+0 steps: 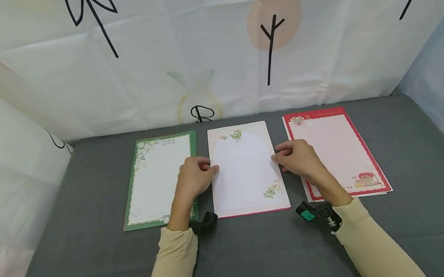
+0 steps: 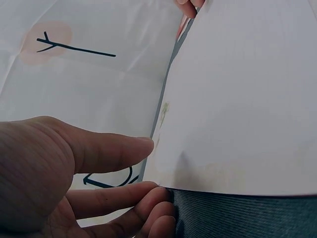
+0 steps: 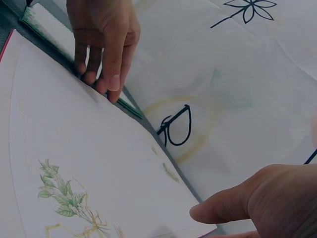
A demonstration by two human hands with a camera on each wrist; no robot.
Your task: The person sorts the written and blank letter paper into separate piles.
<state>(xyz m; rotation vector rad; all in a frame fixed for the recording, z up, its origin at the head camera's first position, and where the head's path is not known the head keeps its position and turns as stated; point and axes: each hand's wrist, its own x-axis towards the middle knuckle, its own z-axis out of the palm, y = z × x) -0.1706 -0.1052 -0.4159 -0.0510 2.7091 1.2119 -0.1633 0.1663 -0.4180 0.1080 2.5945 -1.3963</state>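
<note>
Between both hands lies a white sheet [image 1: 246, 173] with green leaf sprigs, on the grey tabletop; a thin red-pink edge shows beneath it. My left hand [image 1: 195, 177] is at its left edge, thumb over the paper and fingers beside the edge. At the right edge is my right hand [image 1: 297, 158], its thumb near the margin. In the left wrist view the left thumb [image 2: 116, 151] stands apart from the fingers, which touch the corner region. The right thumb [image 3: 223, 206] shows at the sheet's edge in the right wrist view.
A green-bordered sheet [image 1: 150, 183] lies to the left, partly under the left wrist. To the right is a red-bordered stack of sheets [image 1: 333, 150], partly covered by the right hand. A patterned white curtain [image 1: 210, 63] hangs behind the grey table [image 1: 258, 258].
</note>
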